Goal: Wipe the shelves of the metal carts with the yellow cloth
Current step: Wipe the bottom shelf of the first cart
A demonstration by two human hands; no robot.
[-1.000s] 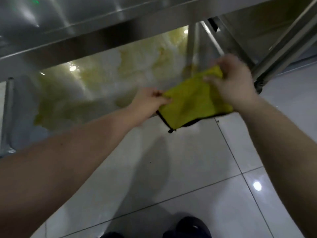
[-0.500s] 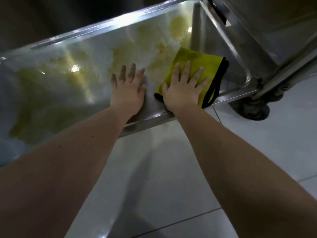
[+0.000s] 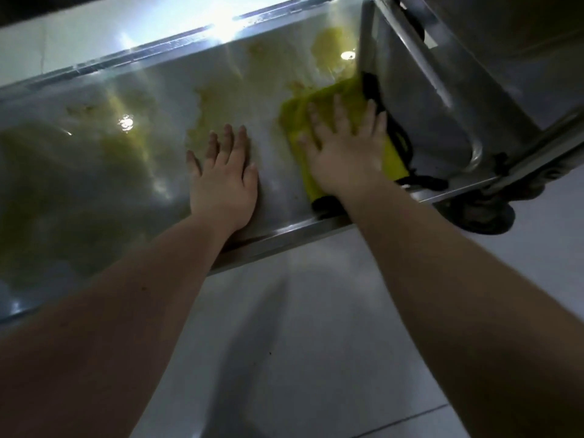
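Cloth: folded yellow cloth with black edging [image 3: 346,96], flat at the steel cart shelf's [image 3: 278,197] right end, long axis 5 to 11 o'clock.
Right hand [image 3: 343,156]: pressed on cloth, fingers straight and spread.
Left hand [image 3: 222,181]: at cloth's 9 o'clock, flat on bare steel, fingers straight.
Yellow-green smears [image 3: 215,105]: 9 to 10 o'clock of cloth, probably the next sweep.

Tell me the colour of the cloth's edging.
Black edging on the yellow cloth, clearest along its right side in the head view.

Right hand [image 3: 344,156] flat on the yellow cloth [image 3: 346,99] — left hand [image 3: 222,181] flat beside it on the shelf [image 3: 278,172].
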